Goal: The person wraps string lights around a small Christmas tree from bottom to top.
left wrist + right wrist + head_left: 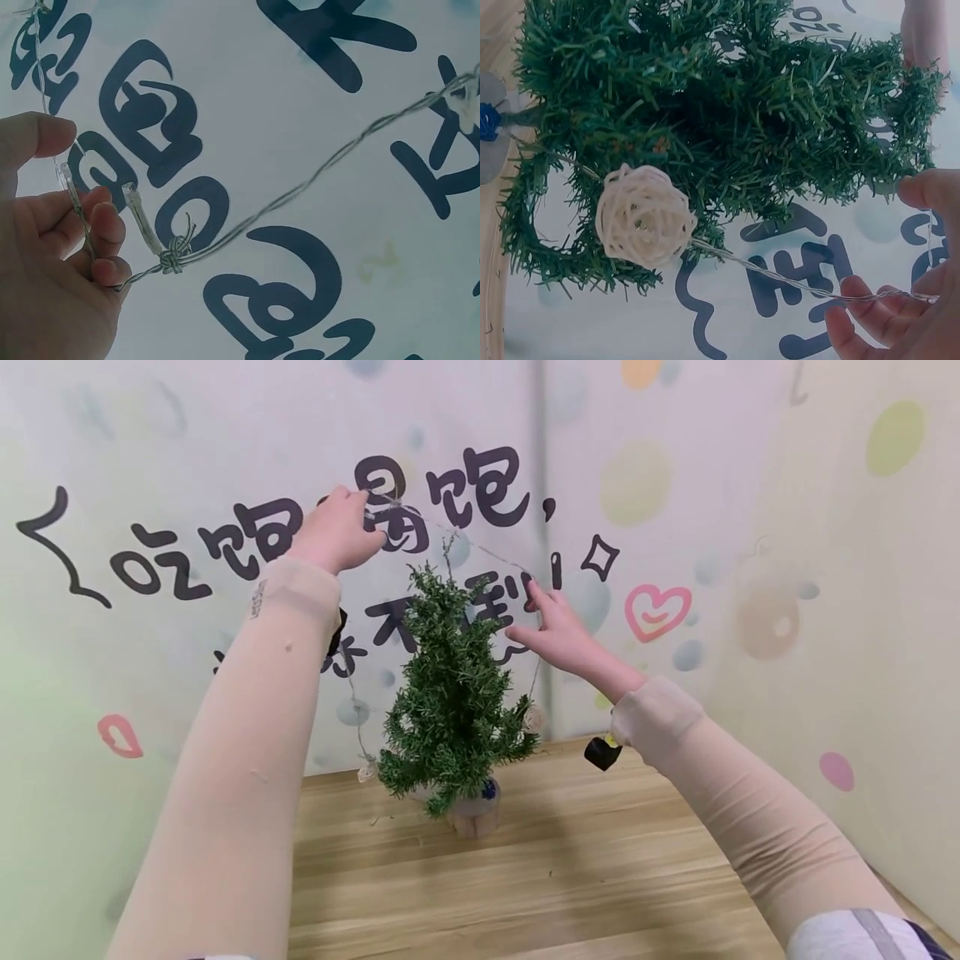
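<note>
1 light string [307,182], bearing 2 woven balls [645,216] in the head view, arches above 1 tree [450,693] near the back edge of 1 table [525,893]. Its wire lies within the left hand's [337,531] curled fingers and the right hand's [558,631] half-bent fingers, thumbs apart.

Head view: bright, diffuse illumination; soft shadows on the table [375,893]. Wrist views: dimmer, cooler in tone, low contrast.
</note>
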Available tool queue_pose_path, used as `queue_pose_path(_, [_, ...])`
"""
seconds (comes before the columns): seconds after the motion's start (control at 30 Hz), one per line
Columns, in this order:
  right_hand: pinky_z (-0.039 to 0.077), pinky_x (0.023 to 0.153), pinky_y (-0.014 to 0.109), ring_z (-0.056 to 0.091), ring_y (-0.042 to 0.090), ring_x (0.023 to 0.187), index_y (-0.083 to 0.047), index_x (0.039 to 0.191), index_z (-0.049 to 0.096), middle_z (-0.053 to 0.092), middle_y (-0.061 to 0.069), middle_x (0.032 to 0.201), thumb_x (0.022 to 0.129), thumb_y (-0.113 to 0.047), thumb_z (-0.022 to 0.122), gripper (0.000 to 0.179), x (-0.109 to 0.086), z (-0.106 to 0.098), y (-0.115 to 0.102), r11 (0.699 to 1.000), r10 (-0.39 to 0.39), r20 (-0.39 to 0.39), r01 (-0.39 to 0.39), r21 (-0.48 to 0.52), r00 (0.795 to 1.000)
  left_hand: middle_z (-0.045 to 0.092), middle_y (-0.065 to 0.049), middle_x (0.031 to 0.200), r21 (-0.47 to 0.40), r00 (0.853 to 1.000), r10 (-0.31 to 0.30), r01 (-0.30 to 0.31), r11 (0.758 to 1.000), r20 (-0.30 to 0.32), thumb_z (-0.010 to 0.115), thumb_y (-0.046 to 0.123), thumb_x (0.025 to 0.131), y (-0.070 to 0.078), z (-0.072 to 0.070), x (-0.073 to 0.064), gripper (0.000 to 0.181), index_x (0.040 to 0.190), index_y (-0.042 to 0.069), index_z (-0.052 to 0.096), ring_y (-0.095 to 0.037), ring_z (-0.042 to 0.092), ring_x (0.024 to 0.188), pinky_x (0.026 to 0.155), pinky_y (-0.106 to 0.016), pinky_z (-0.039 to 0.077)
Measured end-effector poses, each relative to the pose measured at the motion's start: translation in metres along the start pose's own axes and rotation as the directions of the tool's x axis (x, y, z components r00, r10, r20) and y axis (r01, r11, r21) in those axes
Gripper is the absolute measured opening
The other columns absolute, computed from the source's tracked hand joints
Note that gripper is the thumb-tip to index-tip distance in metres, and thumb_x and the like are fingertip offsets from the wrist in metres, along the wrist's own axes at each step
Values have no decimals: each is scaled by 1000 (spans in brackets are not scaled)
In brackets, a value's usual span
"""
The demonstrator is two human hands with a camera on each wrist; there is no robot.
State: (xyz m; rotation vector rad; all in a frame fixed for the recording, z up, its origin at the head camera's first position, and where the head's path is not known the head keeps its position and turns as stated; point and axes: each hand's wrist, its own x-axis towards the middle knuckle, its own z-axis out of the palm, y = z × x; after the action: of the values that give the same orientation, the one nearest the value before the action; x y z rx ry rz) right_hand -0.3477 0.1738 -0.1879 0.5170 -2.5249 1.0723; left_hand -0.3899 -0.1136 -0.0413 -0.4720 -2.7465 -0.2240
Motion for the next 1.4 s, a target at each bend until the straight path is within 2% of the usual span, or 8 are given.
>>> queue_pose_path(0.27, [41, 90, 41, 50, 27, 97, -4, 155, 9, 36, 21, 139, 91, -34, 63, 89, 2, 1, 5, 1000, 16, 26, -16, -21, 1000, 14, -26, 155, -18, 1000, -15, 15, 1000, 10, 39, 26, 95, -8, 11, -2, 71, 154, 1, 8, -47, 29, 134, 109, -55, 26])
queue_pose_path(0.43, [35, 102, 43, 44, 31, 120, -3, 154, 4, 34, 23, 140, 90, -33, 63, 92, 4, 2, 5, 1000, 27, -2, -27, -4, 1000, 13, -24, 156, -42, 1000, 0, -1, 999, -21, 39, 24, 96, -2, 11, 2, 70, 154, 2, 8, -45, 27, 137, 110, -53, 25])
queue_pose_path(0.6, [33, 106, 44, 39, 32, 129, -3, 154, -1, 29, 25, 144, 91, -39, 61, 96, 4, 4, 7, 998, 62, 4, -62, -26, 998, 13, -24, 156, -66, 1000, -4, 2, 998, -20, 38, 25, 97, 8, 12, 3, 68, 154, 1, 9, -43, 21, 141, 112, -52, 22])
queue_pose_path(0.77, [42, 95, 44, 48, 32, 116, -2, 154, 8, 36, 24, 142, 91, -38, 60, 89, 3, 9, 14, 997, 55, 38, -54, -49, 998, 8, -25, 157, -49, 1000, -22, 22, 999, 4, 38, 26, 97, 5, 18, 3, 68, 154, 0, 10, -43, 15, 143, 113, -52, 18])
queue_pose_path(0.9, [44, 73, 37, 52, 25, 81, 3, 145, 39, 56, 21, 122, 93, -28, 60, 64, 2, 11, 19, 996, -26, 57, 31, -86, 998, 10, -28, 156, -28, 999, -40, 40, 999, 16, 37, 23, 95, -6, 19, -1, 69, 153, -2, 11, -45, 20, 140, 112, -54, 21])
queue_pose_path(1.03, [42, 67, 32, 53, 19, 69, 2, 129, 59, 65, 16, 110, 93, -25, 59, 45, 0, 10, 28, 992, -54, 81, 63, -112, 995, 19, -29, 152, -14, 997, -75, 75, 997, -1, 39, 24, 93, -18, 17, -7, 70, 152, -5, 15, -48, 31, 132, 107, -57, 28])
queue_pose_path(1.2, [41, 62, 32, 53, 17, 67, -2, 130, 60, 66, 10, 101, 94, -26, 58, 43, -5, 11, 41, 997, 7, 93, 0, -74, 996, 23, -30, 151, -12, 994, -105, 105, 994, -27, 40, 24, 92, -35, 15, -14, 69, 150, -7, 19, -48, 29, 134, 109, -56, 26])
queue_pose_path(1.4, [52, 67, 32, 67, 24, 79, -4, 141, 48, 65, 14, 107, 95, -25, 59, 52, -10, 20, 56, 991, 71, 158, -88, 105, 985, 28, -32, 147, -8, 992, -123, 123, 992, -19, 39, 22, 90, -50, 20, -23, 67, 148, -8, 25, -50, 34, 129, 104, -60, 30])
